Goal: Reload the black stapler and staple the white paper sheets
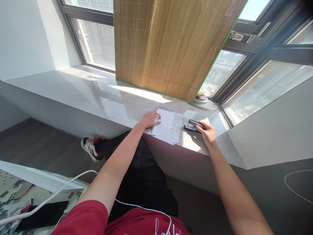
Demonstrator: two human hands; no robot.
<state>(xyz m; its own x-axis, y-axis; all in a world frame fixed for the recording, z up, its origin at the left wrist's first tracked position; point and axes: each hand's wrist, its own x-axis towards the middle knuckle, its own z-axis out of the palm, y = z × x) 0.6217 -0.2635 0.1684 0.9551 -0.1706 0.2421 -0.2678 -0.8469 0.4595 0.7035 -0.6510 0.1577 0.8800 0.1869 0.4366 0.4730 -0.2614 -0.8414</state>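
Observation:
A stack of white paper (166, 125) with dense dark print along its right side lies on the window sill, its near corner jutting over the front edge. My left hand (149, 120) rests on its left edge, the fingers bent over the sheet and the thumb apart from them. To the right of the paper, my right hand (207, 132) is wrapped round the back of a black stapler (192, 126). The stapler's jaws point left towards the paper and stand apart, with nothing visible between them. Part of its body is hidden by my fingers.
A bamboo blind (166, 49) hangs down to the sill (80, 94) in front of the windows. Stacked plates (204, 102) stand in the right corner. Small bits (127, 101) lie behind my left hand. A white cable (61, 187) crosses at lower left, over a dark tablet-like slab (46, 213).

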